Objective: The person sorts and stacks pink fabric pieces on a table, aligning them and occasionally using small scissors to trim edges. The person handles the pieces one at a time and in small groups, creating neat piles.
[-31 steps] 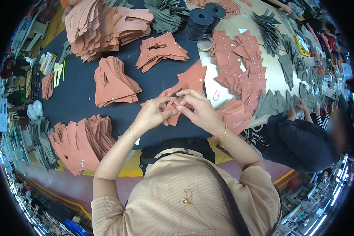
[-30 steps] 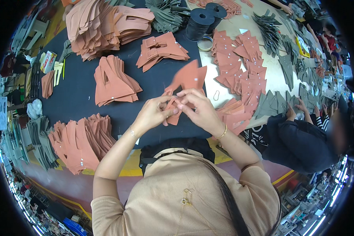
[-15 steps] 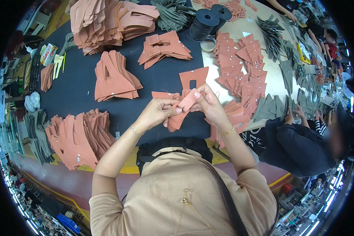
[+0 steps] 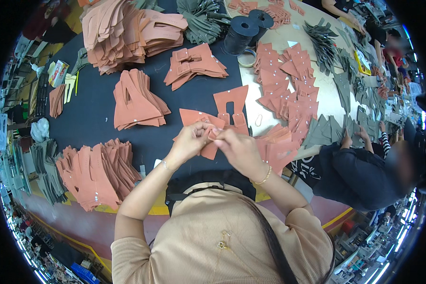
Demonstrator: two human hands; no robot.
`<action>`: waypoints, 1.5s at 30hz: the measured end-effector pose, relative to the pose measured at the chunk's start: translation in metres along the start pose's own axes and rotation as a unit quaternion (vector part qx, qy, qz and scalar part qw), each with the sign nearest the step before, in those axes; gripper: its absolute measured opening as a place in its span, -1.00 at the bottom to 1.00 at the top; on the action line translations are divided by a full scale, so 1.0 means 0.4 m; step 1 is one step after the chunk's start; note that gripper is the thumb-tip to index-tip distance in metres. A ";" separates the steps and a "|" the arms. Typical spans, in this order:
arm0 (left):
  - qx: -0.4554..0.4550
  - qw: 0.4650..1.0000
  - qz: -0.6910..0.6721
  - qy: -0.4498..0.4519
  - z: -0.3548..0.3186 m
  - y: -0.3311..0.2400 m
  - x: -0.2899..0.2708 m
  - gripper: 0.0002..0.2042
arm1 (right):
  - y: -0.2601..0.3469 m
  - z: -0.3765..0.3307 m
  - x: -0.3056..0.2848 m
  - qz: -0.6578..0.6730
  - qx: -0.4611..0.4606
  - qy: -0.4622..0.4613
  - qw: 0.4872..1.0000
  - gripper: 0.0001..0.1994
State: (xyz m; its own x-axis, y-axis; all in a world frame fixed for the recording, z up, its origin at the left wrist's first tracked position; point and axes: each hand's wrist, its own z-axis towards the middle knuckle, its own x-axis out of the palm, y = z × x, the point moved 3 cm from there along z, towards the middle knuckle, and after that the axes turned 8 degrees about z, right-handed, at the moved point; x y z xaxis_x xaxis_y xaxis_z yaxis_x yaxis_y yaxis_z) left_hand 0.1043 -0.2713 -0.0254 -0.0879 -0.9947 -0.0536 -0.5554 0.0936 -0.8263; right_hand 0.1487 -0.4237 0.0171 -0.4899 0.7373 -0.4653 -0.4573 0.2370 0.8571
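Observation:
Close together over the near edge of the black tabletop, my left hand (image 4: 194, 140) and my right hand (image 4: 239, 149) both pinch a salmon-coloured leather piece (image 4: 209, 151). Its lower end hangs below my fingers, and they cover most of the middle. Just beyond my hands lies another salmon piece (image 4: 230, 97) with a rectangular cut-out and buckle-like parts at its lower end. A flared salmon panel (image 4: 191, 117) spreads out behind my left hand; whether it joins the held piece I cannot tell.
Stacks of salmon leather pieces (image 4: 139, 102) stand left and ahead, with a large pile (image 4: 92, 175) at the near left. Black thread spools (image 4: 241, 34) and a tape roll (image 4: 247, 57) sit ahead. Overlapping salmon pieces (image 4: 274, 85) cover the right side, near a co-worker in dark clothes (image 4: 359, 175).
My right hand has come down and turned over, closing in beside my left. The holed strap end that showed between my hands is now hidden by fingers.

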 end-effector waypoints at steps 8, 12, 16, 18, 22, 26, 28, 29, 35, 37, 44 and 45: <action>0.238 0.920 0.309 0.035 -0.076 -0.058 -0.023 -0.58 | -0.087 0.023 -0.019 0.058 0.037 0.216 0.974 -0.70; 0.146 0.979 0.140 -0.005 -0.086 0.017 -0.024 -0.60 | -0.090 0.003 0.014 0.131 -0.004 0.218 0.967 -0.68; 0.169 0.954 -0.003 -0.246 -0.095 0.104 -0.026 -0.75 | -0.103 -0.031 0.040 0.139 0.039 0.253 0.957 -0.60; 0.068 0.967 -0.124 -0.211 -0.091 0.156 -0.032 -0.76 | -0.109 -0.038 0.041 0.127 0.063 0.220 0.965 -0.65; -0.075 0.905 -0.414 0.069 -0.087 0.198 -0.007 -0.57 | -0.125 -0.046 0.051 0.175 0.148 0.295 0.928 -0.66; -0.039 0.905 -0.386 0.174 -0.077 0.163 -0.027 -0.59 | -0.115 -0.042 0.046 0.250 0.136 0.330 0.900 -0.65; -0.039 0.927 -0.310 0.208 -0.075 0.149 -0.028 -0.61 | -0.102 -0.040 0.042 0.321 0.140 0.340 0.873 -0.66; -0.040 0.937 -0.273 0.215 -0.075 0.146 -0.027 -0.61 | -0.093 -0.040 0.040 0.365 0.140 0.348 0.852 -0.66; 0.040 0.962 -0.201 0.182 -0.117 0.087 -0.012 -0.40 | -0.099 -0.017 -0.014 0.413 0.199 0.349 0.817 -0.64; 0.043 0.957 -0.228 0.174 -0.138 0.052 -0.001 -0.36 | -0.117 -0.008 -0.041 0.401 0.207 0.363 0.815 -0.63; 0.138 0.952 -0.259 0.092 -0.129 -0.018 0.018 -0.36 | -0.127 0.017 0.003 0.437 0.222 0.310 0.815 -0.58; 0.123 0.953 -0.257 0.107 -0.128 -0.013 0.013 -0.37 | -0.124 0.015 0.015 0.443 0.231 0.307 0.810 -0.57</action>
State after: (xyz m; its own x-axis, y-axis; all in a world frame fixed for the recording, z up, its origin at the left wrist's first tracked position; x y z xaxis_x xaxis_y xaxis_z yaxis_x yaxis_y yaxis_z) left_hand 0.0644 -0.2749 0.0071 -0.0380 -0.8729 0.4864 -0.3620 -0.4416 -0.8209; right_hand 0.1727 -0.4273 -0.0267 -0.8157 0.3270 0.4772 0.5326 0.1025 0.8401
